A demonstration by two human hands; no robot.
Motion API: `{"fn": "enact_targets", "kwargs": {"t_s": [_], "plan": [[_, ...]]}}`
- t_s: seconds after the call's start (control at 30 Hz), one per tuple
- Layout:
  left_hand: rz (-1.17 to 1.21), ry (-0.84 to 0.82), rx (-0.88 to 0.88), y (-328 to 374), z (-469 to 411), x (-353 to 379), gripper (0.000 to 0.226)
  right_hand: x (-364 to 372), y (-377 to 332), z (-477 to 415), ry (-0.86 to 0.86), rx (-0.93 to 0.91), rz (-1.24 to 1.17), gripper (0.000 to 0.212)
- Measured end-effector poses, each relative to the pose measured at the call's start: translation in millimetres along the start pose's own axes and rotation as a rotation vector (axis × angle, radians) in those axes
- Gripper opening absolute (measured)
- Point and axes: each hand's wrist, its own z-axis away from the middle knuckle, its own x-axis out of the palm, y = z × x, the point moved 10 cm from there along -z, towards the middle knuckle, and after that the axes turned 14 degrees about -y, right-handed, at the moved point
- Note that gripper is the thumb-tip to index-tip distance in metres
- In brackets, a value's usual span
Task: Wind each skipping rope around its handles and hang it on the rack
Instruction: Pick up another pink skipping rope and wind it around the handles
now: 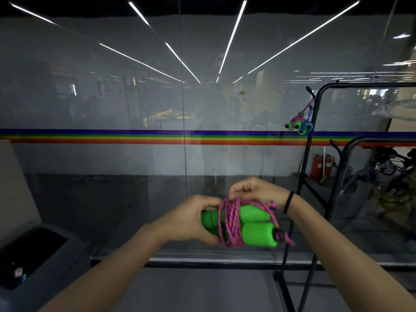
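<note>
Your left hand (191, 219) grips the two green handles (254, 228) together while your right hand (252, 190) pinches the pink rope (227, 221), seemingly finishing the winding. Next, secure the loose end and hang it on the rack (315, 122), beside two hung ropes (299, 124).

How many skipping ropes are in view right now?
3: a pink rope in both hands, a pink one and a blue one hanging on the rack. Others may be out of frame.
</note>
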Motion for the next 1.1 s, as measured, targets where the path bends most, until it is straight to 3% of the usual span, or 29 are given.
{"fn": "enact_targets", "kwargs": {"t_s": [0.07,0.1,0.13,0.2,0.23,0.43,0.5,0.63,0.77,0.97,1.03,1.1], "plan": [[0.128,0.102,-0.003,-5.3,2.0,-9.7,0.043,-6.6,-0.4,9.5,0.107,-0.086,-0.084,0.031],[0.176,0.149,-0.012,-7.9,2.9,-14.2,0.046,-10.5,4.1,9.4,0.154,-0.139,-0.053,0.030],[0.214,0.190,-0.023,-9.9,3.6,-18.0,0.048,-8.4,-1.1,11.0,0.175,-0.188,-0.059,0.009],[0.261,0.260,-0.039,-13.2,3.8,-23.9,0.048,-7.5,30.2,1.4,0.236,-0.022,-0.099,0.047],[0.277,0.294,-0.043,-14.7,4.3,-26.5,0.047,-4.5,40.6,-0.5,0.229,0.027,-0.107,0.052],[0.371,0.538,-0.123,-38.2,11.4,-44.9,0.034,4.8,40.3,11.8,0.194,0.111,-0.155,0.030],[0.344,0.576,-0.179,-44.4,13.2,-47.1,0.032,6.0,38.3,15.0,0.188,0.203,-0.026,0.030],[0.130,0.626,-0.298,-40.1,15.0,-46.4,0.029,7.9,11.9,11.9,0.209,0.301,0.548,0.027],[0.063,0.650,-0.358,-43.9,13.0,-48.1,0.031,5.2,-9.3,15.6,0.411,0.278,0.727,0.023],[0.167,0.609,-0.394,-58.7,10.9,-37.9,0.055,-10.4,-38.9,41.0,0.816,0.116,0.608,0.004],[0.245,0.630,-0.359,-57.3,12.7,-35.5,0.069,-15.4,-37.8,48.2,0.907,0.060,0.464,0.005],[0.329,0.644,-0.293,-51.5,12.2,-32.0,0.064,-18.0,-30.5,50.0,0.943,-0.022,0.250,0.006]]}}
